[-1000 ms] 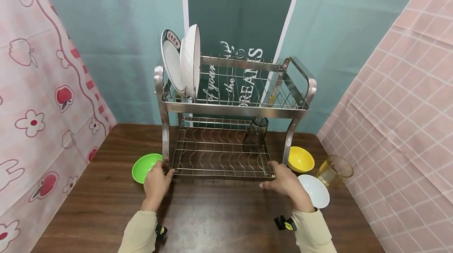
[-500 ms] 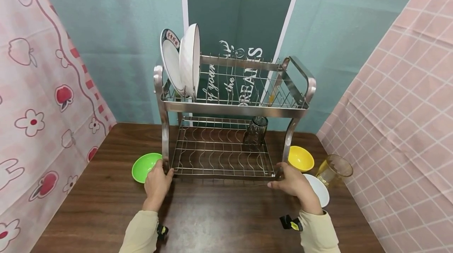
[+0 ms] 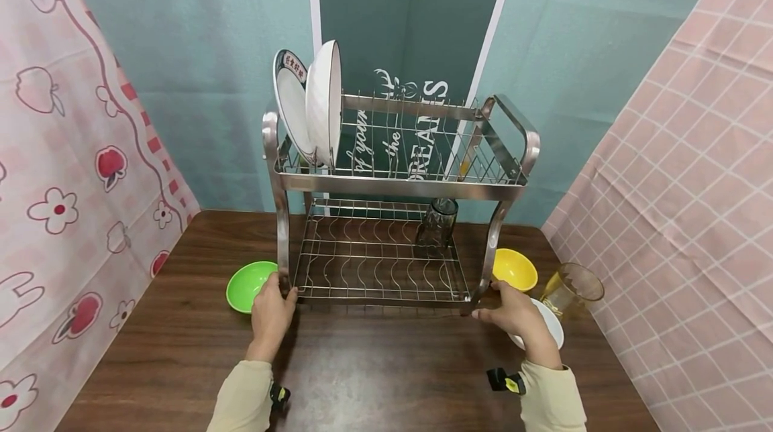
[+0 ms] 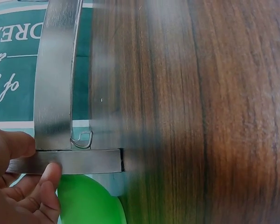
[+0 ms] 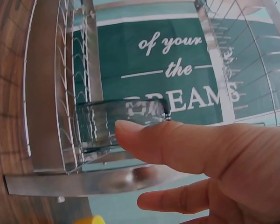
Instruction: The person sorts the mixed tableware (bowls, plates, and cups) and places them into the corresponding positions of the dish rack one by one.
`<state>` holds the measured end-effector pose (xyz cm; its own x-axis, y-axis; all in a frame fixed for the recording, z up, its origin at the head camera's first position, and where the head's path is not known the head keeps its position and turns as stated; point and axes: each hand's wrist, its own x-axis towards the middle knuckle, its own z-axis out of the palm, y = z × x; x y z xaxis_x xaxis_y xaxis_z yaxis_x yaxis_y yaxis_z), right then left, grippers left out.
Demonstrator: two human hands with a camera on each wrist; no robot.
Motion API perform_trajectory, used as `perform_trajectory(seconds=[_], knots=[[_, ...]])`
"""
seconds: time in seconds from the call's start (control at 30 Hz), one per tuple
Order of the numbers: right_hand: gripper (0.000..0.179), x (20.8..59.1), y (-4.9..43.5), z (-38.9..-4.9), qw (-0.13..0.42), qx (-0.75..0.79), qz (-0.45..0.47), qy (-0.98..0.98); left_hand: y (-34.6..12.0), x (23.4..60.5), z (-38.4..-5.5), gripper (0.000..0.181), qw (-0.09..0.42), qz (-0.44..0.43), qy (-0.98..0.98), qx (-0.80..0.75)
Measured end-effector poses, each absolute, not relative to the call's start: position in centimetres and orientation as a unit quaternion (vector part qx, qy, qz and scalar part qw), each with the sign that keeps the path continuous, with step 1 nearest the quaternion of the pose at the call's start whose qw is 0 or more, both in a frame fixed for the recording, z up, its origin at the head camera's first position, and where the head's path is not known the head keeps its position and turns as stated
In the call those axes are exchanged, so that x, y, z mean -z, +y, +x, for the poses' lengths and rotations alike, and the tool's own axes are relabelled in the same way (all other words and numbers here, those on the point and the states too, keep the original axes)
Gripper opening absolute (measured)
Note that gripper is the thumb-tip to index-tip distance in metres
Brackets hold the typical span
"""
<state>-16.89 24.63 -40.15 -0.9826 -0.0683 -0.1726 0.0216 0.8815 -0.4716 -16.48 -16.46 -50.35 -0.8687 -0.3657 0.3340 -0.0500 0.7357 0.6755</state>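
Note:
A two-tier metal dish rack (image 3: 398,185) stands on the wooden table. My left hand (image 3: 272,314) pinches the foot of its left leg, thumb on one side of the metal bar (image 4: 91,161) and fingertips on the other in the left wrist view. Beside the foot of the right leg is my right hand (image 3: 516,318); its thumb and forefinger are spread, with nothing between them. A dark glass (image 3: 437,224) stands on the lower tier at the right. The upper tier holds a plate (image 3: 292,103) and a white bowl (image 3: 324,103) on edge at the left.
Left of the rack sits a green bowl (image 3: 246,288). On the right are a yellow bowl (image 3: 514,270), a white dish (image 3: 551,328) partly behind my right hand, and an amber glass (image 3: 574,288). Curtains close off the back and both sides.
My right hand has shifted right, from the rack's lower front corner to just outside its right leg. The left hand keeps its place, and the rack stays almost still.

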Motion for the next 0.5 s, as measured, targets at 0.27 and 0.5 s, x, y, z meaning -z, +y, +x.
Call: perform_trajectory(seconds=[0.27, 0.5], knots=[[0.076, 40.7, 25.7, -16.7, 0.103, 0.222, 0.008, 0.97, -16.5, 50.4, -16.3, 0.032, 0.216, 0.131, -0.906, 0.341], [0.076, 41.6, 27.0, -16.5, 0.089, 0.205, 0.034, 0.974, -16.5, 50.3, -16.3, 0.033, 0.217, 0.132, -0.905, 0.342]])
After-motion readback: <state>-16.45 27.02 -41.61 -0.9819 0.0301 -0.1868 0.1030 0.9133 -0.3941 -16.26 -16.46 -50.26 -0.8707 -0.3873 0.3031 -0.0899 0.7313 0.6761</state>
